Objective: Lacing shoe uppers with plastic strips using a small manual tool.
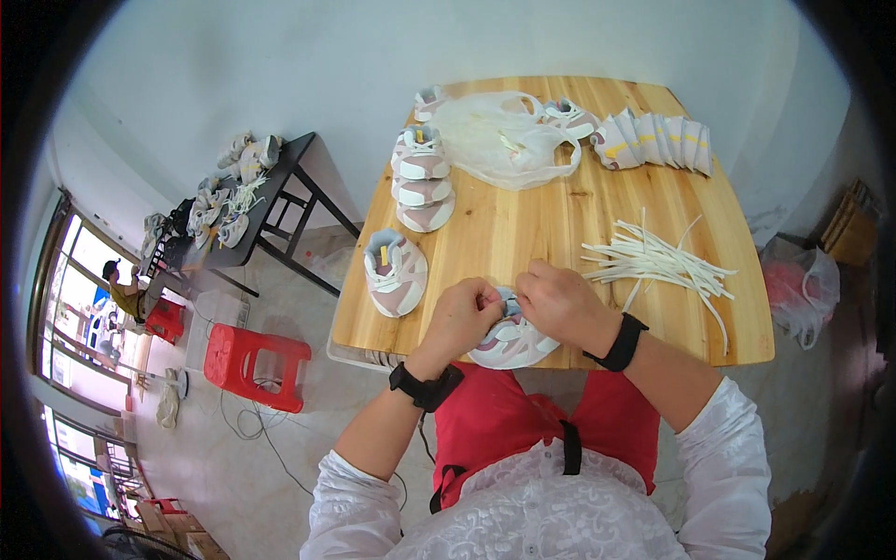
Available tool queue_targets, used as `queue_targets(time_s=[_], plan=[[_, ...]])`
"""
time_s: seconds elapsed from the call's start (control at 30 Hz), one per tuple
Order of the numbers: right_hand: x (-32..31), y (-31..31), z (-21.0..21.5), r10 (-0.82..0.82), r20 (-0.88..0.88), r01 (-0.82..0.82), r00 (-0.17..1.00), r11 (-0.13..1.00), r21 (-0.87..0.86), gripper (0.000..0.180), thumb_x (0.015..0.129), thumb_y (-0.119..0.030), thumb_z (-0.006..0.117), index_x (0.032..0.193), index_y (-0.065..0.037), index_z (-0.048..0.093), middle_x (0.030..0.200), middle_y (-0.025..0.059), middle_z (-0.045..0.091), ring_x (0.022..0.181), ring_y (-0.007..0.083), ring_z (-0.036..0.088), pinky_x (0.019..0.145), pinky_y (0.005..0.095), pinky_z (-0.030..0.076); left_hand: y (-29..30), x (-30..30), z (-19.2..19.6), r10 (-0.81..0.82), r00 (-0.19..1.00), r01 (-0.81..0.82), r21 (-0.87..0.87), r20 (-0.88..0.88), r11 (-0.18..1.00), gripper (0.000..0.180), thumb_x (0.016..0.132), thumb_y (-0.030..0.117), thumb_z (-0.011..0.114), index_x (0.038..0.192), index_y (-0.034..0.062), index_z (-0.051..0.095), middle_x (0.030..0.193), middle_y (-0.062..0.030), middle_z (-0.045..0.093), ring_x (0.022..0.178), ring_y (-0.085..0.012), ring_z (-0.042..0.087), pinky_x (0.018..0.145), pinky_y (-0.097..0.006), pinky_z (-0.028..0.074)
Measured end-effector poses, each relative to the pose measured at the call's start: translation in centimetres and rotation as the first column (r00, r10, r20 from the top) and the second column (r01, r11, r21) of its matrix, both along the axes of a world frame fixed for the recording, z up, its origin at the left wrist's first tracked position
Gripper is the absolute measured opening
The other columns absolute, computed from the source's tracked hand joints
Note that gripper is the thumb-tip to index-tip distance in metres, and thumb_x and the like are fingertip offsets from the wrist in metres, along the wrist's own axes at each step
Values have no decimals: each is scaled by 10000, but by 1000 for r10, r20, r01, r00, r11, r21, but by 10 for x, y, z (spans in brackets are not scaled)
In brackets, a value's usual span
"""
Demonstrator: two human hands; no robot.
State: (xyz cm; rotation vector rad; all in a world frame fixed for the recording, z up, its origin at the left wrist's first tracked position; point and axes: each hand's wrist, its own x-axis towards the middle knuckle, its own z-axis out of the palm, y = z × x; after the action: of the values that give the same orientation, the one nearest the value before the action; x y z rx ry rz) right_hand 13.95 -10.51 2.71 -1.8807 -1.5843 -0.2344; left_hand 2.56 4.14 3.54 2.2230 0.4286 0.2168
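Observation:
At the near edge of the wooden table, a white and mauve shoe upper point(513, 345) lies between my two hands. My left hand point(464, 317) is closed at the left of its opening, the fingertips pressed against the upper. Just right of it, my right hand point(563, 303) is closed in a pinch over the lace area; what its fingers hold is hidden. Another laced upper point(396, 273) stands to the left of my hands. A loose bundle of white shoelaces point(658, 259) lies to the right, beyond my right wrist.
Stacked uppers point(425, 182) stand along the wooden table's point(523, 224) left side. A plastic bag point(504, 140) lies at the back, beside a row of nested uppers point(653, 142). On the left are a red stool point(257, 364) and a black table point(271, 191) bearing shoes.

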Motion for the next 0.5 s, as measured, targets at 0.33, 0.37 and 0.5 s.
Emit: queue_targets(time_s=[0.33,0.37,0.5], plan=[[-2,-11,9,51,73,-51,996,999,1,73,733,-55,590,738,-31,522,715,124,492,628,327,548,555,404,464,0,-4,-1,23,999,-21,-49,47,999,117,710,99,670,743,6,606,652,-109,592,592,-213,582,563,-325,457],[-1,-12,9,25,31,-24,999,1000,-8,70,731,-55,588,730,-33,522,713,122,490,622,325,547,550,401,465,0,-2,3,8,1000,-8,-12,21,1000,123,724,103,673,752,7,601,648,-74,582,586,-156,552,551,-291,442],[-3,-12,5,-7,72,11,997,999,-51,49,705,-81,569,701,-46,535,703,107,504,623,298,572,559,385,484,-3,-3,0,-10,1000,10,64,-5,998,127,741,106,669,763,7,594,640,-39,572,580,-101,525,538,-260,429]])
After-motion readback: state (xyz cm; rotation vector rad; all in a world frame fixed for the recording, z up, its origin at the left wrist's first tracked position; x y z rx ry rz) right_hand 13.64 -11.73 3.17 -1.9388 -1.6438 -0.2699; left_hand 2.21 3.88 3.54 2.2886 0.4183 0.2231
